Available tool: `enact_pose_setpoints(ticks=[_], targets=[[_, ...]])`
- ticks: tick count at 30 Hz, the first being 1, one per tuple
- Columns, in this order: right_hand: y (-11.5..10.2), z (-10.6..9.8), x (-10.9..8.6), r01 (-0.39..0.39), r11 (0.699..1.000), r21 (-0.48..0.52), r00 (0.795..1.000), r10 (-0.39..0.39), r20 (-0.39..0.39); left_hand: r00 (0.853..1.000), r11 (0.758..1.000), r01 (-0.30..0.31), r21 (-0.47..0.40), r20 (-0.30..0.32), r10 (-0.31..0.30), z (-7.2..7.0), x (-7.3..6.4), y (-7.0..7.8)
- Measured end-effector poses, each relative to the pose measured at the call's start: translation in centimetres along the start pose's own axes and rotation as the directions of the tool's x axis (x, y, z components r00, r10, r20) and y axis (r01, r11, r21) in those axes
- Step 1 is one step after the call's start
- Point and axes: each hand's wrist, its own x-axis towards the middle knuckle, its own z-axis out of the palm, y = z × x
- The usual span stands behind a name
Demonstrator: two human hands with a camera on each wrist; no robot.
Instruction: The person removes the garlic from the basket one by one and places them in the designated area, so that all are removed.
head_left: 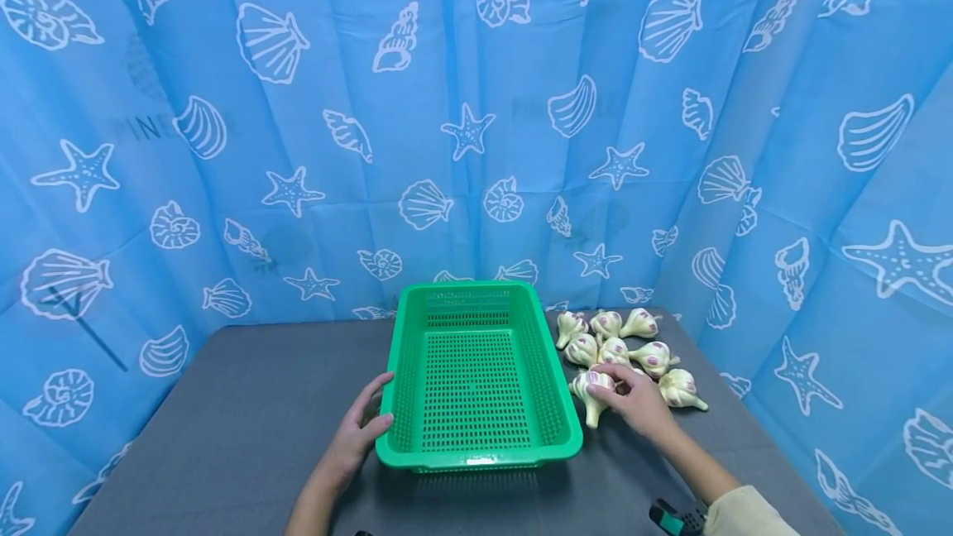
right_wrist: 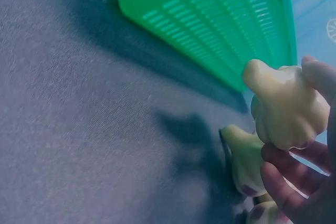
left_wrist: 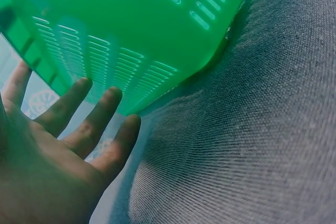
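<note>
An empty green plastic basket with slotted walls stands on the grey table. At its left side my left hand has its fingers spread, fingertips right at the rim and outer wall; the left wrist view shows these fingers nearly straight. To the right of the basket, my right hand pinches a garlic bulb between thumb and fingers. In the right wrist view the bulb is above the table, its stem pointing toward the basket. Another garlic bulb lies just below it.
Several more garlic bulbs lie grouped at the back right, beside the basket. A blue curtain with white shell prints hangs behind the grey table and along its sides. A dark-and-green device shows near the right sleeve.
</note>
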Motion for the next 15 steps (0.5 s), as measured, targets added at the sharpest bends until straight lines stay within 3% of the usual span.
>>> enact_pose_setpoints(ticks=[7,15], targets=[[0.8,0.3,-0.3,0.020,1.000,-0.008,0.999,-0.020,0.027,1.000,1.000,0.009,0.006,-0.008,-0.009,0.2,-0.1,0.3],[1.6,0.5,-1.0,0.114,0.990,-0.082,0.992,-0.110,0.058,1.000,1.000,0.002,-0.003,-0.003,-0.002,0.2,-0.2,0.3]])
